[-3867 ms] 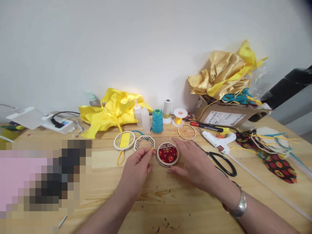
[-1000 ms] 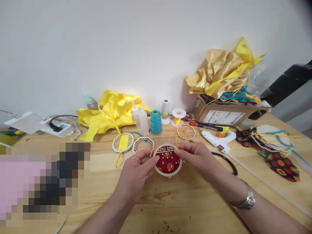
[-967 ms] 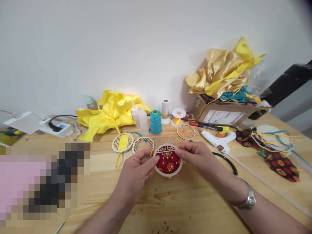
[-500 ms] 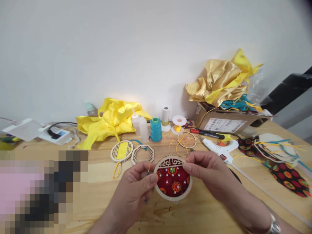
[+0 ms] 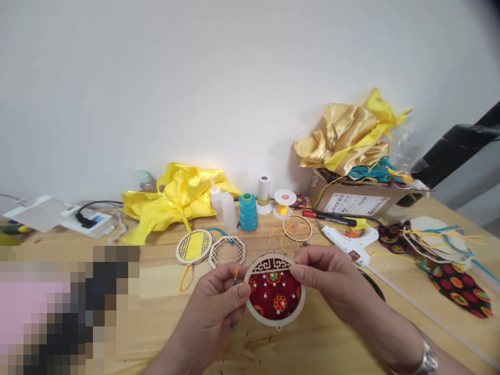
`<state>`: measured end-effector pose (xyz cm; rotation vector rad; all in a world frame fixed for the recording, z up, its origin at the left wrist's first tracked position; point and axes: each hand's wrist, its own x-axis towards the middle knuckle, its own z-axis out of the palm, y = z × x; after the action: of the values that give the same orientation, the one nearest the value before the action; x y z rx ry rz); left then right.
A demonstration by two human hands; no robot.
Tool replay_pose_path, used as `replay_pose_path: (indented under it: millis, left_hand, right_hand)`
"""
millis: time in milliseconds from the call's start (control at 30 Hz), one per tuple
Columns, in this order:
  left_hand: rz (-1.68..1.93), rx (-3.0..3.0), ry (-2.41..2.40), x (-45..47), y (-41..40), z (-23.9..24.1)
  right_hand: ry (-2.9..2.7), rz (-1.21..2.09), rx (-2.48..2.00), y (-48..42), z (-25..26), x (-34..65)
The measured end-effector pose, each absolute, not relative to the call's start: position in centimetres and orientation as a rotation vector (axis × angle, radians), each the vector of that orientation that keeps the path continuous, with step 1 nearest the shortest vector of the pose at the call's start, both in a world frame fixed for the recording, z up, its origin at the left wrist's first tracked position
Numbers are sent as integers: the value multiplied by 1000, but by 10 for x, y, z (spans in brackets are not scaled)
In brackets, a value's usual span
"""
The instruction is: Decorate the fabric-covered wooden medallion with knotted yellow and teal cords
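Observation:
A round wooden-framed ornament (image 5: pixel 269 299) is held upright between my two hands, above the front of the table. Dark red patterned fabric with small pearly beads fills its frame, under a fretwork band at the top. My left hand (image 5: pixel 224 299) pinches the left rim, thumb in front. Blue and orange cord ends show at those fingers. My right hand (image 5: pixel 332 276) grips the upper right rim between thumb and fingers. Just beyond the hands lie an octagonal wooden frame (image 5: pixel 242 253) and a round yellow-backed ornament (image 5: pixel 178 253) with a yellow loop.
Behind stand a teal thread cone (image 5: pixel 248 214), squeeze bottles (image 5: pixel 229 213) and a spool (image 5: pixel 285 198). A white glue gun (image 5: pixel 349 240) with a long stick lies to the right. Yellow satin (image 5: pixel 175 192) and a cardboard box (image 5: pixel 351 200) of fabric back onto the wall.
The view has shifted slightly, so the table things sit a little lower and further left. Both hands keep their hold on the ornament, almost unmoved.

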<state>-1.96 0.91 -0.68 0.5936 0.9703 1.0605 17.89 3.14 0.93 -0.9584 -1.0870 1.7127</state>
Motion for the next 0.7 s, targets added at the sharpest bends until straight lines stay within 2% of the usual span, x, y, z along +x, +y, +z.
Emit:
replay_pose_path:
  millis: [433, 700]
  left_hand:
    - [1049, 604, 961, -19, 9, -9]
    - [1020, 635, 973, -15, 16, -5]
  right_hand:
    - [-1125, 1694, -969, 33, 10, 179]
    - [-1242, 1574, -1114, 37, 5, 177]
